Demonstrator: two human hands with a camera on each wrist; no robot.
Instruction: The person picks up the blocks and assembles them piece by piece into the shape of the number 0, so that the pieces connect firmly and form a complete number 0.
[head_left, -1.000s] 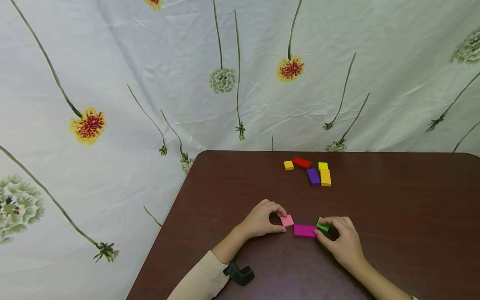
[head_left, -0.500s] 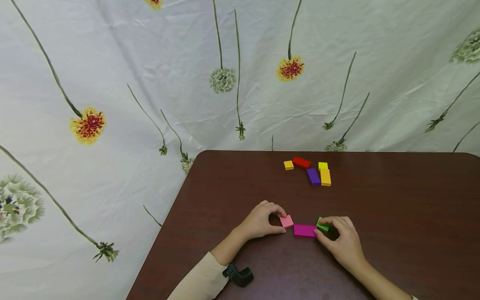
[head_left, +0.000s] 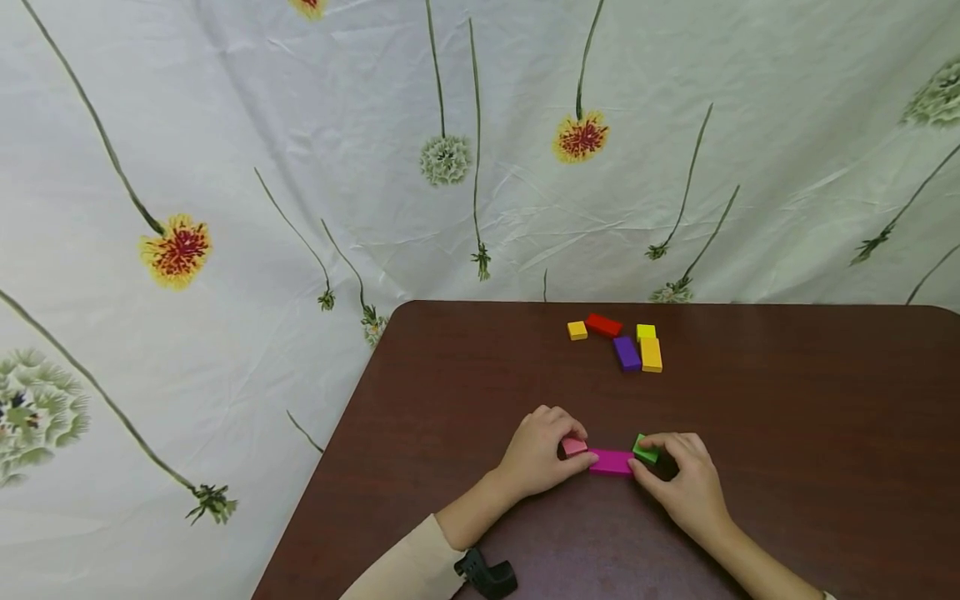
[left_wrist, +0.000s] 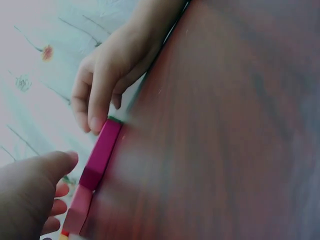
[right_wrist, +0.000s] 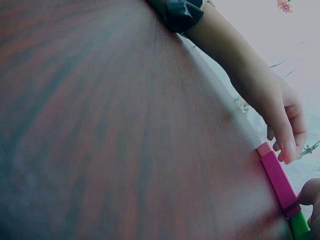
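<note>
A magenta block [head_left: 612, 462] lies on the table between a pink block [head_left: 573, 447] at its left end and a green block [head_left: 642, 454] at its right end. My left hand [head_left: 542, 450] reaches over the pink block, fingers bent behind it and partly hiding it. Its thumb [left_wrist: 62, 162] is raised above the blocks in the left wrist view, overlapping the magenta block's left end in the head view. My right hand [head_left: 688, 479] holds the green block, index finger on its far side and thumb at the corner where green meets magenta.
Farther back on the brown table [head_left: 465, 367] lie a small orange block [head_left: 577, 331], a red block [head_left: 603, 325], a purple block [head_left: 627, 354], a yellow block [head_left: 646, 332] and a longer orange-yellow block [head_left: 651, 356]. A flowered cloth [head_left: 337, 125] hangs behind.
My left hand has shifted right and toward me, its thumb passing from beside the pink block to over the magenta block's left end. The right hand and the far blocks stay put.
</note>
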